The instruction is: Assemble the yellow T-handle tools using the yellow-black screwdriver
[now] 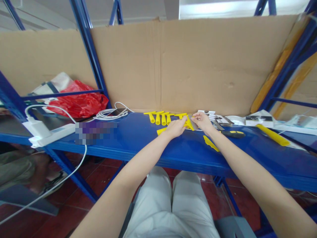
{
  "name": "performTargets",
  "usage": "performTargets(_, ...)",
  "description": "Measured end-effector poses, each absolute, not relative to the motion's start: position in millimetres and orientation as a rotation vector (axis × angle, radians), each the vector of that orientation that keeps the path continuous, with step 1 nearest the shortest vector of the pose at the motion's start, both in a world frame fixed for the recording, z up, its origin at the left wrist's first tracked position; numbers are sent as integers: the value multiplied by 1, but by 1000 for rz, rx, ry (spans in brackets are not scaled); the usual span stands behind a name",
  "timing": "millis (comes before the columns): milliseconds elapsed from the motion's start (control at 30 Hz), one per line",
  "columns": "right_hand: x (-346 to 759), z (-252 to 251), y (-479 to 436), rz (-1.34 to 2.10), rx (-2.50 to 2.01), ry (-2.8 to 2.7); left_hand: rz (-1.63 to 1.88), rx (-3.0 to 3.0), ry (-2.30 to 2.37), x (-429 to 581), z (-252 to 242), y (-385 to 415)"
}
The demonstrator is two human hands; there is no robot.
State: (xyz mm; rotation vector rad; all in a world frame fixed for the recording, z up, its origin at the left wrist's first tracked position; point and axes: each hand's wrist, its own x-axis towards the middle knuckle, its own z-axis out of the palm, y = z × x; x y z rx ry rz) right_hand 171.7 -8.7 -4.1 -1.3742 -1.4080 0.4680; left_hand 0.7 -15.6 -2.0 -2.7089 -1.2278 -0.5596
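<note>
My left hand (176, 128) is closed round a yellow plastic handle (189, 123) with a wide head, low over the blue shelf. Just to its right, my right hand (203, 121) pinches a thin grey metal blade (194, 124) that meets the handle's head. Fingers partly hide where the two pieces join. Several yellow T-shaped plastic handles (158, 118) stand in a row behind and left of my left hand. Below my right forearm lies a loose yellow plastic piece (211, 143). A dark-and-yellow tool handle (232, 134) rests right of my right wrist.
A cardboard sheet (198, 62) backs the blue shelf (138, 145). At left are a white power strip (56, 135), a coiled white cable (111, 114) and a red plastic bag (79, 100). A long yellow piece (272, 135) and a small box (259, 121) lie right.
</note>
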Motion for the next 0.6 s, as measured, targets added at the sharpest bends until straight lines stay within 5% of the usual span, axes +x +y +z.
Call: performTargets(600,172,-8,-6,407,-1428,-1454,-541,-2701,-1202,2,-2,-17)
